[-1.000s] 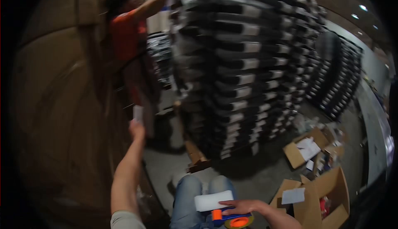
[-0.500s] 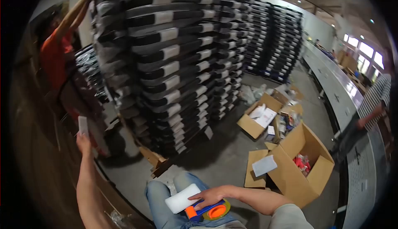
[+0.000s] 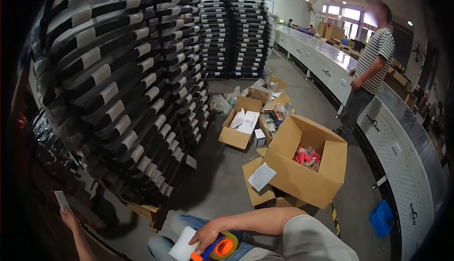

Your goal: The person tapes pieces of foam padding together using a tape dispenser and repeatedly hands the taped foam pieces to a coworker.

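My left hand [image 3: 70, 219] is closed around a thin white foam piece [image 3: 62, 201], held out low at the left. Over my lap, my right hand [image 3: 208, 235] curls over a blue and orange tape dispenser [image 3: 223, 247] with a yellowish tape roll. Its fingers also touch the edge of a white foam pad stack [image 3: 183, 248] lying on my jeans [image 3: 161, 248]. The hand partly hides the dispenser's handle.
Tall stacks of black, white-wrapped frames [image 3: 109, 91] rise at the left. Ahead are an open carton [image 3: 302, 171] with red items and a smaller carton [image 3: 236, 136]. A person [image 3: 378, 55] stands by a long conveyor [image 3: 392, 143]; a blue basket [image 3: 381, 218] sits below.
The view has swung right, bringing the standing person and conveyor further in. The worker in orange at the left is nearly out of sight. Both hands keep their holds.
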### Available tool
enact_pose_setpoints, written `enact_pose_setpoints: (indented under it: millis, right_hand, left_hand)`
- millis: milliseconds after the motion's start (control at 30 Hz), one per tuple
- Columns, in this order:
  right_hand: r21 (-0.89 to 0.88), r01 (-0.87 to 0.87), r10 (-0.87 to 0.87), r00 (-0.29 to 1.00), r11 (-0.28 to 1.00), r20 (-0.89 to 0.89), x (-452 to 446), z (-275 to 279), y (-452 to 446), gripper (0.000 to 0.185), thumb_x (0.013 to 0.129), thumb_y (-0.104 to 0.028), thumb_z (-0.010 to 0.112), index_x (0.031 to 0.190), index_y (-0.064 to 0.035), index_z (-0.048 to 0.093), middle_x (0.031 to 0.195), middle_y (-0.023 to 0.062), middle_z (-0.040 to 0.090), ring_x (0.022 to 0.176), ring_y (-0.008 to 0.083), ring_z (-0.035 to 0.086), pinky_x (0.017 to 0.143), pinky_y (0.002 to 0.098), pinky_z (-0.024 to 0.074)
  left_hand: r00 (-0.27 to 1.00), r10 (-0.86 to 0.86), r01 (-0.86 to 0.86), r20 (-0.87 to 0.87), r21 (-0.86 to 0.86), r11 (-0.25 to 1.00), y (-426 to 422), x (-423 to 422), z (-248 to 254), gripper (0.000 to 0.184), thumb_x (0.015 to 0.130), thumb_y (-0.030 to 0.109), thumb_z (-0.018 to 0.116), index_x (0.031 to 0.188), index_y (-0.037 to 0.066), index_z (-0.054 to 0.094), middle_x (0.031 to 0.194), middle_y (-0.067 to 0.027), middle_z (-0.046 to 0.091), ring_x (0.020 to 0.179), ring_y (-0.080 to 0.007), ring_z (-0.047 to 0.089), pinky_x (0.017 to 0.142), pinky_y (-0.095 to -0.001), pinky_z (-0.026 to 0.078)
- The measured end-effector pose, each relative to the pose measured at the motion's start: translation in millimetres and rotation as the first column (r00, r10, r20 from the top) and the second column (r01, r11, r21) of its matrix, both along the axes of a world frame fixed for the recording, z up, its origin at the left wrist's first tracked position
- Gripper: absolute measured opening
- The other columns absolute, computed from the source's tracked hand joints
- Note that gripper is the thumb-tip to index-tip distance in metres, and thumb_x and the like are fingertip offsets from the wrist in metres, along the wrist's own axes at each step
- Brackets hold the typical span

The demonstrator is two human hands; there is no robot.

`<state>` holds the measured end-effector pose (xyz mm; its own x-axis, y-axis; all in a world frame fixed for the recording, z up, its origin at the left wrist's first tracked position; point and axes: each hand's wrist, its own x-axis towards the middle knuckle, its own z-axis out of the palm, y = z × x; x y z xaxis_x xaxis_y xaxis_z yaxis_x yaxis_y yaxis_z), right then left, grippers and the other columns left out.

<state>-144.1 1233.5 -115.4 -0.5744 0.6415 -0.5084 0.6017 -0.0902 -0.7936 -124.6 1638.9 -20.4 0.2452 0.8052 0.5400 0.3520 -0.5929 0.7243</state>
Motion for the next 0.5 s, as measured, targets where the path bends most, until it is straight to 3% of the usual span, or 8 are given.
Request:
enact_pose_setpoints:
  millis: [367, 500]
  right_hand:
    - [0.030, -0.043, 0.042, 0.999, 0.999, 0.021, 4, 7, 3, 0.089, 0.096, -0.059, 0.062, 0.158, 0.0003, 0.037, 0.161, 0.0216, 0.041, 0.150, 0.0348, 0.040, 0.122, 0.0409, 0.0338]
    - [0.040, -0.047, 0.047, 0.999, 0.998, 0.004, -3, -8, 3, 0.089, 0.095, -0.058, 0.063, 0.158, 0.0005, 0.037, 0.162, 0.0214, 0.041, 0.150, 0.0345, 0.039, 0.122, 0.0407, 0.0334]
  left_hand:
    - [0.978, -0.114, 0.115, 0.175, 0.004, 0.993, -11, 76, 61, 0.033, 0.100, 0.027, 0.057, 0.123, 0.004, 0.066, 0.112, -0.0195, 0.072, 0.107, -0.0351, 0.068, 0.093, -0.0465, 0.052]
    - [0.973, -0.130, 0.136, 0.188, -0.015, 0.991, -13, 77, 59, 0.033, 0.100, 0.027, 0.057, 0.124, 0.005, 0.066, 0.112, -0.0191, 0.072, 0.106, -0.0343, 0.068, 0.092, -0.0462, 0.053]
